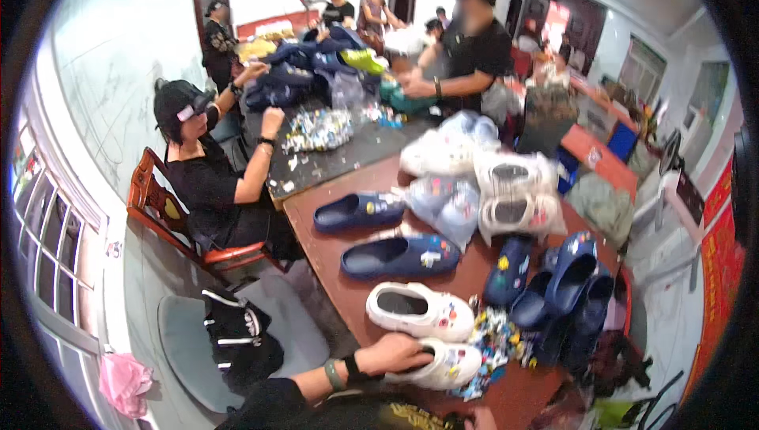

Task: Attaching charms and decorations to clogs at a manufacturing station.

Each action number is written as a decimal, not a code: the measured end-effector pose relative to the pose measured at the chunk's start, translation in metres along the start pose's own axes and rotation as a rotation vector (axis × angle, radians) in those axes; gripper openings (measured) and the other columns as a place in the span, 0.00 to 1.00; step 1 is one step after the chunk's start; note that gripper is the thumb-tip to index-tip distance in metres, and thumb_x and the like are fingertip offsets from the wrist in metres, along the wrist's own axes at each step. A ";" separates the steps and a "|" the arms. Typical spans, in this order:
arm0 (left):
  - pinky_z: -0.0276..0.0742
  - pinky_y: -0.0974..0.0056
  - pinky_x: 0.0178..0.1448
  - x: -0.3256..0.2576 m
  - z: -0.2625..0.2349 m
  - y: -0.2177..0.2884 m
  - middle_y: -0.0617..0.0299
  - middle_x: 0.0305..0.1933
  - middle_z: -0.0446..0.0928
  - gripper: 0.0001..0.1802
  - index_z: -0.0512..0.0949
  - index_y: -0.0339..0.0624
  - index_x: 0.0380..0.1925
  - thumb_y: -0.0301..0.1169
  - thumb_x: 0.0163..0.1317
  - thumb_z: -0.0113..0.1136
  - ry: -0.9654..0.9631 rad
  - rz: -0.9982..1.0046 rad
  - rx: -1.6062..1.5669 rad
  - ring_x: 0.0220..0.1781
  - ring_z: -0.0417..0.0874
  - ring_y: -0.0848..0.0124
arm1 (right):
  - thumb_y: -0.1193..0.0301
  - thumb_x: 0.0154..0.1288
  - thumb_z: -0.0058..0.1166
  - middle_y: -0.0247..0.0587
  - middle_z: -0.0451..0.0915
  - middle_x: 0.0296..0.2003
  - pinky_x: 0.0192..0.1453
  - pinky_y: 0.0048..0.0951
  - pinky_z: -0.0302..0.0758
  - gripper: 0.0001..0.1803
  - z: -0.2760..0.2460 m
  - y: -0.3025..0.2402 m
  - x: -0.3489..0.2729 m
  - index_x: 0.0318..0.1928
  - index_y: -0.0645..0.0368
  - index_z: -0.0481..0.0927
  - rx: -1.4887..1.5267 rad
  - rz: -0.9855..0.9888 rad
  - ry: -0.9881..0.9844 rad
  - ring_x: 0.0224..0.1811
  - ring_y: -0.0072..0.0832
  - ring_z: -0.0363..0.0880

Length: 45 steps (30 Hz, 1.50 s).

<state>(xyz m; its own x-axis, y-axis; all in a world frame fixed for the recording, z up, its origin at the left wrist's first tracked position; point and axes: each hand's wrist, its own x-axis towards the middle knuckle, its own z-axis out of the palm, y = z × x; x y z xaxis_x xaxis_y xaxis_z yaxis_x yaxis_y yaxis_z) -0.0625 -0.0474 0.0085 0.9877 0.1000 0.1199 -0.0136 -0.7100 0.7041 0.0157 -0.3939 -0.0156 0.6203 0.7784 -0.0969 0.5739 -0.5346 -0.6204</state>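
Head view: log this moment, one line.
left hand: on nearer white clog, at its opening | right hand: lower edge, mostly cut off | beside clog: colourful pieces | beyond: second white clog, navy clog

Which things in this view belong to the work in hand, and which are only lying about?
Part of the work, it seems:
- nearest white clog, left hand at its opening
- second white clog beside it
- heap of small colourful pieces

Apparently just lying about:
- black fabric item on the grey chair
- pink cloth, lower left
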 end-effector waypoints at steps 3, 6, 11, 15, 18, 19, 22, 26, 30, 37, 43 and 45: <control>0.77 0.50 0.32 0.001 0.000 -0.002 0.45 0.26 0.78 0.18 0.81 0.39 0.28 0.44 0.62 0.58 -0.065 -0.138 0.072 0.27 0.81 0.49 | 0.80 0.52 0.48 0.53 0.70 0.30 0.37 0.47 0.68 0.07 0.059 0.084 -0.007 0.34 0.61 0.71 0.126 0.101 -0.019 0.35 0.52 0.70; 0.75 0.48 0.34 -0.003 -0.023 0.011 0.43 0.25 0.77 0.20 0.80 0.37 0.23 0.45 0.62 0.58 0.043 -0.071 0.033 0.29 0.80 0.47 | 0.77 0.58 0.47 0.56 0.73 0.39 0.45 0.48 0.72 0.09 0.006 0.003 0.023 0.40 0.63 0.69 -0.219 -0.044 -0.209 0.44 0.54 0.71; 0.74 0.56 0.32 0.009 -0.028 0.004 0.47 0.24 0.78 0.18 0.81 0.36 0.28 0.43 0.60 0.63 -0.041 -0.224 -0.226 0.27 0.81 0.54 | 0.80 0.56 0.52 0.52 0.74 0.31 0.42 0.45 0.72 0.07 -0.016 -0.011 0.041 0.35 0.62 0.69 -0.089 0.045 -0.052 0.38 0.51 0.74; 0.73 0.62 0.29 -0.001 -0.049 0.009 0.50 0.23 0.78 0.13 0.82 0.37 0.30 0.37 0.63 0.62 0.107 -0.310 -0.218 0.23 0.80 0.64 | 0.82 0.54 0.53 0.49 0.74 0.30 0.40 0.42 0.73 0.07 -0.054 -0.035 0.065 0.34 0.61 0.70 0.032 0.028 0.008 0.37 0.49 0.75; 0.70 0.63 0.27 0.001 -0.065 0.011 0.51 0.20 0.75 0.13 0.80 0.35 0.27 0.36 0.63 0.62 0.212 -0.358 -0.203 0.20 0.76 0.67 | 0.83 0.55 0.51 0.48 0.74 0.30 0.40 0.40 0.73 0.06 -0.066 -0.047 0.086 0.33 0.61 0.71 0.034 -0.070 0.002 0.36 0.46 0.76; 0.69 0.63 0.26 0.002 -0.067 0.008 0.51 0.19 0.75 0.13 0.79 0.35 0.27 0.35 0.63 0.62 0.231 -0.341 -0.203 0.19 0.76 0.66 | 0.82 0.56 0.51 0.48 0.74 0.30 0.40 0.39 0.73 0.05 -0.067 -0.050 0.094 0.33 0.61 0.71 0.053 -0.062 0.028 0.36 0.46 0.76; 0.74 0.61 0.34 0.005 -0.071 0.004 0.51 0.28 0.79 0.12 0.79 0.35 0.31 0.35 0.61 0.64 0.232 -0.363 -0.171 0.29 0.80 0.60 | 0.82 0.57 0.52 0.48 0.75 0.30 0.40 0.37 0.74 0.05 -0.064 -0.061 0.127 0.34 0.62 0.72 0.120 -0.090 0.095 0.36 0.45 0.77; 0.74 0.57 0.46 0.019 -0.056 -0.012 0.47 0.40 0.78 0.15 0.77 0.35 0.38 0.35 0.59 0.65 0.468 -0.078 0.040 0.43 0.79 0.55 | 0.81 0.58 0.53 0.48 0.77 0.30 0.40 0.34 0.74 0.04 -0.045 -0.078 0.185 0.35 0.63 0.74 0.294 -0.153 0.171 0.34 0.40 0.79; 0.72 0.51 0.50 0.033 -0.044 -0.030 0.45 0.43 0.77 0.20 0.75 0.33 0.40 0.39 0.57 0.67 0.299 -0.175 -0.067 0.48 0.77 0.49 | 0.78 0.59 0.53 0.46 0.77 0.30 0.37 0.32 0.74 0.04 -0.020 -0.075 0.221 0.36 0.64 0.75 0.443 0.085 -0.021 0.32 0.37 0.79; 0.76 0.55 0.36 0.050 -0.017 -0.038 0.45 0.29 0.81 0.17 0.77 0.31 0.38 0.39 0.63 0.59 0.043 -0.230 -0.422 0.30 0.84 0.54 | 0.75 0.54 0.59 0.45 0.81 0.29 0.39 0.35 0.75 0.09 -0.014 -0.068 0.241 0.37 0.62 0.79 0.365 -0.037 -0.043 0.31 0.40 0.80; 0.75 0.55 0.36 0.063 -0.032 -0.038 0.47 0.28 0.80 0.15 0.78 0.35 0.38 0.38 0.63 0.59 -0.095 -0.292 -0.334 0.31 0.84 0.53 | 0.71 0.52 0.62 0.46 0.81 0.30 0.39 0.41 0.75 0.09 -0.030 -0.075 0.269 0.35 0.57 0.80 -0.099 -0.148 -0.109 0.35 0.44 0.81; 0.75 0.54 0.37 0.064 -0.023 -0.054 0.47 0.29 0.81 0.15 0.78 0.36 0.39 0.38 0.62 0.59 -0.033 -0.183 -0.326 0.32 0.83 0.52 | 0.72 0.52 0.62 0.46 0.81 0.30 0.39 0.41 0.75 0.08 -0.028 -0.077 0.277 0.34 0.58 0.79 -0.154 -0.198 -0.097 0.35 0.44 0.80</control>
<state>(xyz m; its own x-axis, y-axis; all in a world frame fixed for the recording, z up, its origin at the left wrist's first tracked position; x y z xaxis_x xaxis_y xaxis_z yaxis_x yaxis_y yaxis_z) -0.0022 0.0139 -0.0057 0.9828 0.1782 -0.0480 0.1204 -0.4223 0.8984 0.1580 -0.1464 0.0269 0.4376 0.8969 -0.0640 0.7584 -0.4064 -0.5095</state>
